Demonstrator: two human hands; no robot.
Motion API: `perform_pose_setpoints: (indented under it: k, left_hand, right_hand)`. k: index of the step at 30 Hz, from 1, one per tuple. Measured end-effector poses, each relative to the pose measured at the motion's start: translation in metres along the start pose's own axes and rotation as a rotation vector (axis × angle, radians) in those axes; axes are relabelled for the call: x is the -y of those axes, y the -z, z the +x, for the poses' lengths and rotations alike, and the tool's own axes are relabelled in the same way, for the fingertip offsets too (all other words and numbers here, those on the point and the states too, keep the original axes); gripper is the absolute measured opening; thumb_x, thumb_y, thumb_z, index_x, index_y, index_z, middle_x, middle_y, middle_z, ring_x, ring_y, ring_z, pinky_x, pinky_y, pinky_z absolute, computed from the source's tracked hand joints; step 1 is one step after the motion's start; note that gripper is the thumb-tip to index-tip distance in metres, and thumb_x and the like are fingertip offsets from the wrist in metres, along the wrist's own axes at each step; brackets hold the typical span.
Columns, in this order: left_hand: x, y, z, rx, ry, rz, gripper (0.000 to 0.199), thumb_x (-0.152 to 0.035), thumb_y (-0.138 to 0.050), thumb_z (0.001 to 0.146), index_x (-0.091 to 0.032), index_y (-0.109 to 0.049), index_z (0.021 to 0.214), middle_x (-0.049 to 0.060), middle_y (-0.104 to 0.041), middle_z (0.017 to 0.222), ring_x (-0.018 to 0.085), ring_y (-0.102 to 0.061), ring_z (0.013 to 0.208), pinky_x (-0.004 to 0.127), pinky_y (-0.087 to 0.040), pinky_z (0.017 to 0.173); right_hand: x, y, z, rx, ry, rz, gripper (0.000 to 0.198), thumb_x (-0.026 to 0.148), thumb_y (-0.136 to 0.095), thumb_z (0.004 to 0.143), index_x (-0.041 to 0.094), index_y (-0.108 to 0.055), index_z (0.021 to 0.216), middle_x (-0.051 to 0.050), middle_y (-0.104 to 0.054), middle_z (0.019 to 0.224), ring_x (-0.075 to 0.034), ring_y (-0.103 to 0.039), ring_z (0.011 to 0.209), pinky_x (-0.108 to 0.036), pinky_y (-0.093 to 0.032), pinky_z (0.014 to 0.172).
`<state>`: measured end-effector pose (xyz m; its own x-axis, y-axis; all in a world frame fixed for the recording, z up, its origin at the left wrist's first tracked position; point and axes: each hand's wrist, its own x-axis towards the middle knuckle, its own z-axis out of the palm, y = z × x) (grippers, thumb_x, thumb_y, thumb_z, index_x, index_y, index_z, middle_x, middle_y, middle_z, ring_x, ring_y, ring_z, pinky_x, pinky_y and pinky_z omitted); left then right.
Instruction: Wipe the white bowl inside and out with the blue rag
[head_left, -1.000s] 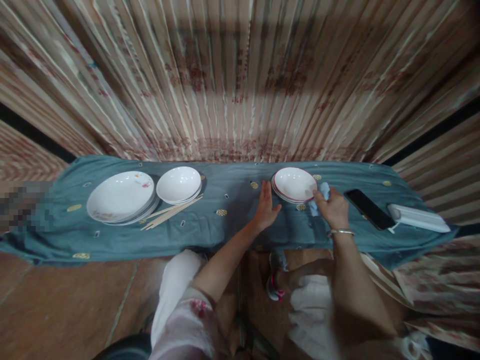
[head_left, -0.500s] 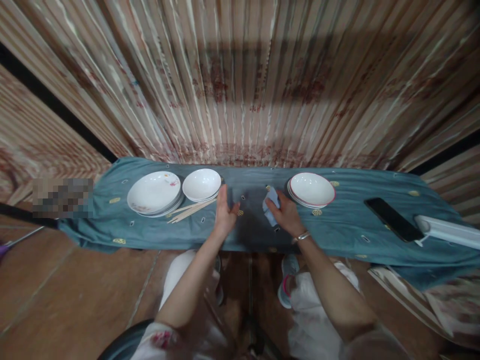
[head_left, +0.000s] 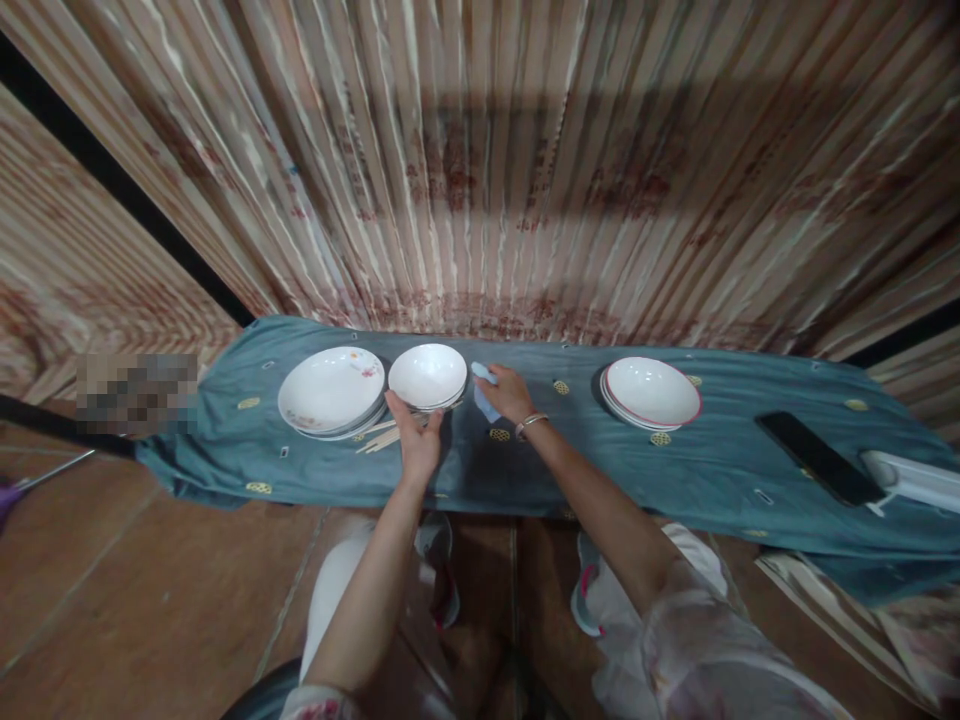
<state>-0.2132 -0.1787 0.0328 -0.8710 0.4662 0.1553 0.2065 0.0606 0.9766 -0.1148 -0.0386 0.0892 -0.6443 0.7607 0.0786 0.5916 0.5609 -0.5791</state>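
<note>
My left hand [head_left: 418, 440] is at the near edge of a small stack of white bowls [head_left: 429, 373], thumb and fingers apart; I cannot tell whether it touches them. Several wooden chopsticks [head_left: 379, 438] lie partly hidden beneath it. A light blue cloth [head_left: 486, 398] is pinched in my right hand [head_left: 511, 394], just right of those bowls. Left of them, a stack of white plates [head_left: 330, 390] has a floral pattern on top. Farther right stands a stack of white bowls with a red rim [head_left: 651, 392].
A green patterned cloth [head_left: 555, 465] covers the long table. On its right side lie a black phone [head_left: 817, 458] and a white object [head_left: 915, 482], perhaps a stand. Pleated curtains [head_left: 510, 180] hang behind, and dark poles [head_left: 127, 180] slant down at both sides.
Both hands have moved left: my left hand to the small white bowls and over the chopsticks, my right hand with the cloth from beside the red-rimmed bowls. The view has shifted slightly.
</note>
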Motion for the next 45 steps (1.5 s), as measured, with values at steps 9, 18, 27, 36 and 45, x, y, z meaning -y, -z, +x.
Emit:
perform_pose_setpoints:
  k: [9, 18, 27, 36, 45]
  left_hand:
    - [0.004, -0.001, 0.003, 0.013, 0.046, -0.129, 0.098, -0.025, -0.065, 0.074, -0.006, -0.009, 0.152, 0.017, -0.005, 0.163, 0.023, -0.006, 0.151, 0.033, -0.003, 0.120]
    - [-0.007, 0.003, 0.003, -0.018, 0.011, -0.217, 0.094, -0.030, -0.068, 0.073, -0.013, -0.018, 0.151, 0.014, -0.012, 0.163, 0.024, -0.012, 0.150, 0.035, -0.008, 0.121]
    - [-0.023, 0.009, 0.003, -0.041, -0.075, -0.391, 0.089, -0.043, -0.076, 0.068, -0.019, -0.036, 0.144, 0.018, -0.037, 0.151, 0.030, -0.041, 0.136, 0.042, -0.034, 0.112]
    - [-0.046, -0.011, -0.026, 0.320, 0.439, -0.769, 0.045, -0.045, -0.078, 0.064, -0.020, -0.067, 0.100, 0.009, -0.065, 0.125, 0.029, -0.050, 0.128, 0.043, -0.041, 0.107]
    - [-0.056, -0.028, -0.049, 0.494, 0.626, -0.799, 0.047, -0.040, -0.072, 0.069, -0.018, -0.064, 0.110, 0.011, -0.067, 0.124, 0.033, -0.050, 0.130, 0.051, -0.046, 0.104]
  right_hand:
    - [0.018, -0.027, 0.030, 0.021, -0.017, -0.047, 0.028, 0.033, -0.058, 0.084, 0.015, -0.071, 0.100, -0.010, -0.074, 0.101, -0.020, -0.066, 0.091, -0.024, -0.043, 0.075]
    - [0.022, -0.026, 0.023, -0.065, 0.010, -0.015, 0.028, 0.028, -0.050, 0.085, 0.016, -0.071, 0.099, -0.008, -0.074, 0.096, -0.020, -0.066, 0.087, -0.024, -0.042, 0.073]
    - [0.010, 0.000, 0.001, -0.257, 0.035, 0.208, 0.035, 0.032, -0.052, 0.082, 0.014, -0.070, 0.107, -0.009, -0.074, 0.096, -0.023, -0.066, 0.086, -0.029, -0.047, 0.079]
    - [-0.041, 0.027, -0.055, -0.336, -0.048, 0.585, 0.035, 0.043, -0.057, 0.077, 0.015, -0.071, 0.094, -0.002, -0.068, 0.074, -0.016, -0.056, 0.063, -0.028, -0.044, 0.060]
    - [-0.064, 0.036, -0.076, -0.239, -0.081, 0.700, 0.038, 0.046, -0.063, 0.075, 0.015, -0.072, 0.096, -0.002, -0.068, 0.075, -0.014, -0.055, 0.062, -0.026, -0.044, 0.057]
